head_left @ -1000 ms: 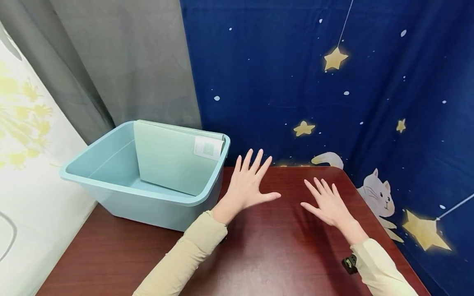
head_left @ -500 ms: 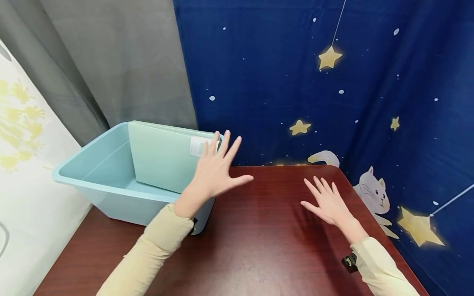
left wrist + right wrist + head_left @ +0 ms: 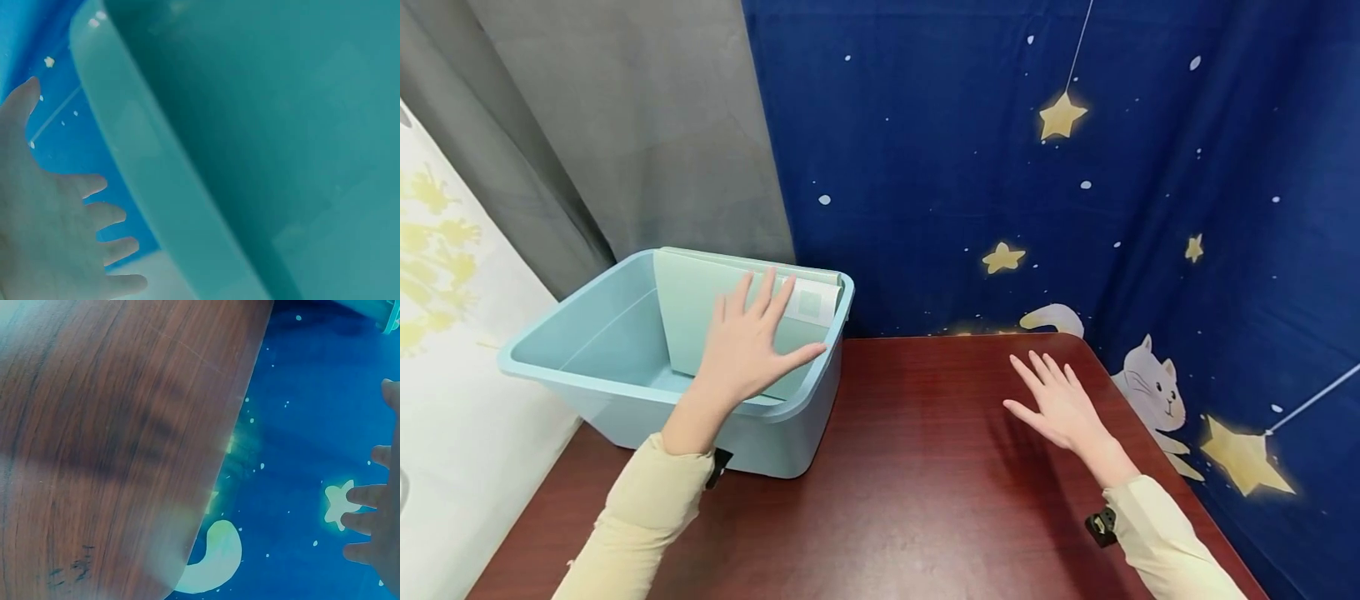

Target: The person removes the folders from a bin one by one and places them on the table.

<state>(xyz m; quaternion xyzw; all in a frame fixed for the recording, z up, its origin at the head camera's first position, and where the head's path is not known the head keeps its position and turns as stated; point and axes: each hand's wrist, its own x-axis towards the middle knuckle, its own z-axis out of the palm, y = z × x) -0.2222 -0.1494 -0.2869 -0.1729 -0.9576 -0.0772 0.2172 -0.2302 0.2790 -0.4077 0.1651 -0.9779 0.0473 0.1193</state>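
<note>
A light blue plastic tub (image 3: 647, 392) stands on the left of the table. Inside it, pale green folders (image 3: 688, 300) lean upright against the back wall, one bearing a white label (image 3: 815, 302). My left hand (image 3: 741, 350) hovers over the tub's front right part with its fingers spread, holding nothing. The left wrist view shows that hand (image 3: 50, 219) beside the tub's rim (image 3: 144, 150). Over the right side of the table is my right hand (image 3: 1060, 408), fingers straight and spread, apart from everything. Part of it (image 3: 375, 500) shows in the right wrist view.
The dark red wooden table (image 3: 910, 467) ends at the back against a navy curtain (image 3: 910, 167) printed with stars and a cat. A grey curtain (image 3: 655, 125) hangs behind the tub, and a white cloth (image 3: 452, 433) with yellow print hangs at the left.
My left hand has moved left, from beside the tub to over it, with fingers still spread. The right hand has hardly moved. The head view has shifted slightly.
</note>
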